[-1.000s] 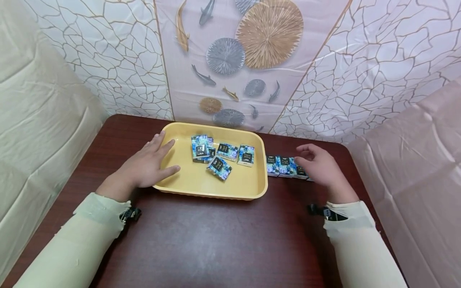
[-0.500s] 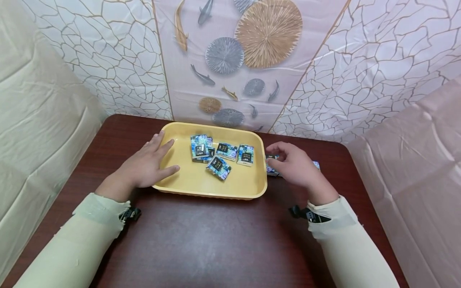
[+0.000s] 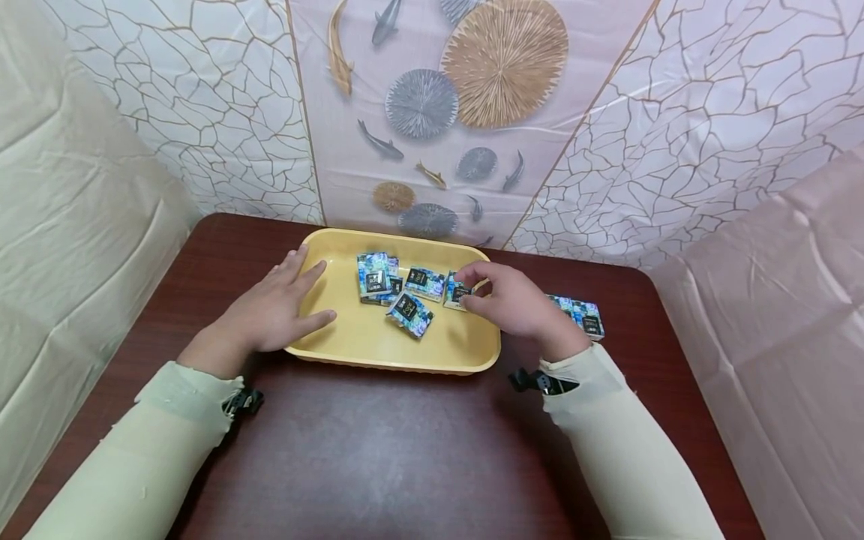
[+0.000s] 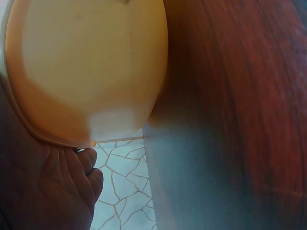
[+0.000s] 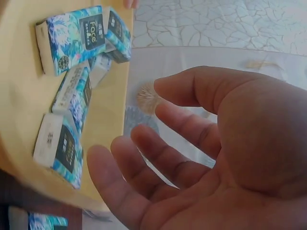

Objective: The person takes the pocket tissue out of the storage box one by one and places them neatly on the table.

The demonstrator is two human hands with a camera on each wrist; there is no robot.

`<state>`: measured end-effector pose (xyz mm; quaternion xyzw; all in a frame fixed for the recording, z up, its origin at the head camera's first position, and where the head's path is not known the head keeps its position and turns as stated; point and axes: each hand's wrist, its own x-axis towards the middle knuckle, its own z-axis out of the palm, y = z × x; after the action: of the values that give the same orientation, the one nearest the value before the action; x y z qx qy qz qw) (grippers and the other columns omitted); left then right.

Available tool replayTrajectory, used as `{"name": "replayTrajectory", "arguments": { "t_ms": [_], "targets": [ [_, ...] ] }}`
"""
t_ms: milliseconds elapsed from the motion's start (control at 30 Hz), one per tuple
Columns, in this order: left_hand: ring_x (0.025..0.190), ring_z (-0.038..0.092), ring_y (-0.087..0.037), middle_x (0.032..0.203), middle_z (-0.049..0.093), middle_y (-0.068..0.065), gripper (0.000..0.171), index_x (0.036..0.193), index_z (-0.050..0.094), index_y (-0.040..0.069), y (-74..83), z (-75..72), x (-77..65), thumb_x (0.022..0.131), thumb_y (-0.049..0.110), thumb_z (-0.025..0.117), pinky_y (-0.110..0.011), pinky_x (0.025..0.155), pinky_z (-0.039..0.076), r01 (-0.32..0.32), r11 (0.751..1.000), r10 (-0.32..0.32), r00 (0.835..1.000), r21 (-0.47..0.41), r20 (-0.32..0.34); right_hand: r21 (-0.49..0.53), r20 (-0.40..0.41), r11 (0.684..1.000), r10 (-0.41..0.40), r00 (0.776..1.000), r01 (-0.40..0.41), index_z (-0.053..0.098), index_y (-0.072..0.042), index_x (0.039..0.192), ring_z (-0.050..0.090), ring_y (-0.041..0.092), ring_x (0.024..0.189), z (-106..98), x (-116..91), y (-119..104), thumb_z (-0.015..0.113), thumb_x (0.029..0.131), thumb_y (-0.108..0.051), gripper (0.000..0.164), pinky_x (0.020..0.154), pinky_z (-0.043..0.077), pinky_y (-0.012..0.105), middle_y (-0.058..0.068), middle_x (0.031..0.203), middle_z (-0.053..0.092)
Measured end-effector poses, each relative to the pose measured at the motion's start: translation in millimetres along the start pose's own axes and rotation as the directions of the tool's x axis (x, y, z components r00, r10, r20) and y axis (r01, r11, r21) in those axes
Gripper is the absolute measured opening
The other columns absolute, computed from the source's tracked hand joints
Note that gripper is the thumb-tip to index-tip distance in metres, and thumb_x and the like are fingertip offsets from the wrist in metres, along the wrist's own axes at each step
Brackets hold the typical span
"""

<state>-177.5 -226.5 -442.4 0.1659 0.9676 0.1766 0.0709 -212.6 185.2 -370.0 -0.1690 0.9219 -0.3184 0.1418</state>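
Note:
A yellow plastic tray (image 3: 351, 349) holds several small blue floral tissue packs (image 3: 413, 315) with black labels. My left hand (image 3: 266, 313) rests on the tray's left rim, fingers spread; in the left wrist view the palm (image 4: 53, 187) lies against the tray wall (image 4: 86, 62). Over the tray's right end hovers my right hand (image 3: 509, 298), its fingertips overlapping the rightmost pack (image 3: 455, 292) in the head view. From the right wrist, that hand (image 5: 240, 158) shows loosely bent fingers with nothing between them, apart from the packs (image 5: 72, 40).
More tissue packs (image 3: 586, 316) lie in a row on the dark red-brown table (image 3: 378, 442), right of the tray and partly behind the right forearm. A patterned cloth wall (image 3: 432, 180) rises directly behind the tray, and pale fabric (image 3: 776, 300) hangs at both sides.
My right hand has moved left from above the row of packs on the table to over the tray's right end, uncovering the row's right end. The left hand and tray have stayed put.

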Motion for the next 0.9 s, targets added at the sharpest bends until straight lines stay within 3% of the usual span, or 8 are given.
{"name": "replayTrajectory", "arguments": {
  "t_ms": [333, 500, 900],
  "targets": [
    [0.176, 0.004, -0.048, 0.190, -0.005, -0.019, 0.096, 0.182, 0.021, 0.014, 1.6, -1.0, 1.4, 0.111, 0.067, 0.057, -0.065, 0.142, 0.014, 0.010, 1.000, -0.010, 1.000, 0.005, 0.000, 0.058, 0.053, 0.991, -0.120, 0.991, 0.117, 0.076, -0.014, 0.136, 0.074, 0.030, 0.111, 16.3, 24.9, -6.2, 0.076, 0.105, -0.015, 0.030, 0.092, 0.060, 0.045, 0.015, 0.131, 0.076],
    [0.176, 0.003, -0.048, 0.191, -0.006, -0.018, 0.096, 0.182, 0.020, 0.015, 0.9, -1.8, 1.7, 0.110, 0.067, 0.057, -0.066, 0.142, 0.014, 0.024, 1.000, -0.024, 1.000, 0.002, 0.009, 0.108, 0.071, 0.980, -0.174, 0.982, 0.166, 0.075, -0.009, 0.140, 0.071, 0.028, 0.116, 29.0, 37.1, -2.7, 0.075, 0.106, -0.011, 0.035, 0.093, 0.059, 0.043, 0.016, 0.134, 0.075],
    [0.176, 0.003, -0.048, 0.191, -0.005, -0.018, 0.096, 0.182, 0.020, 0.015, 0.9, -0.5, 2.1, 0.110, 0.067, 0.058, -0.066, 0.142, 0.014, 0.022, 1.000, -0.022, 1.000, -0.004, 0.010, 0.101, 0.125, 0.990, -0.111, 0.986, 0.099, 0.076, -0.018, 0.143, 0.075, 0.026, 0.117, 41.5, 53.6, -0.8, 0.077, 0.105, -0.017, 0.037, 0.094, 0.063, 0.043, 0.008, 0.138, 0.075]
  ]
}}
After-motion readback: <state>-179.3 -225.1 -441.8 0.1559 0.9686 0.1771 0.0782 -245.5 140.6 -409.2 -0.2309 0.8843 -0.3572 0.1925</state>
